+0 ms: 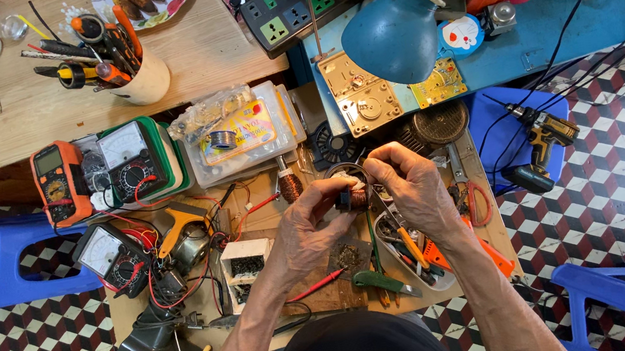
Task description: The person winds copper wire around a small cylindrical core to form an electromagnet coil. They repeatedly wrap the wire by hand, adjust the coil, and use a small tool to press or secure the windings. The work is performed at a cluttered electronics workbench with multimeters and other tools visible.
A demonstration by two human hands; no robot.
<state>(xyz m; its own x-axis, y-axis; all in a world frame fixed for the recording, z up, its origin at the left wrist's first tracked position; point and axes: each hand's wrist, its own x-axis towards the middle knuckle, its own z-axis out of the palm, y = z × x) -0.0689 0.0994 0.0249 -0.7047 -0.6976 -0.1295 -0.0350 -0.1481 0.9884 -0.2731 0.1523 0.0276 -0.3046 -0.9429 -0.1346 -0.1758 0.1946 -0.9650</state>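
Both hands meet over the low counter [485,201]. The left hand [310,220] has its fingers [334,187] closed round a small copper-wound coil [353,198], and the right hand [410,187] pinches at the coil's upper edge, fingers closed, probably on a fine wire, though the strand is too thin to make out. The coil looks already wound with copper and sits between the two sets of fingertips, so the winding seems largely done while its ends are not yet dealt with. Just below the fingers lie green-handled pliers [379,281] and a tray of tools [420,258]. Left of the fingers stand several multimeters [129,155]. Beyond them hangs a blue desk lamp [394,32].
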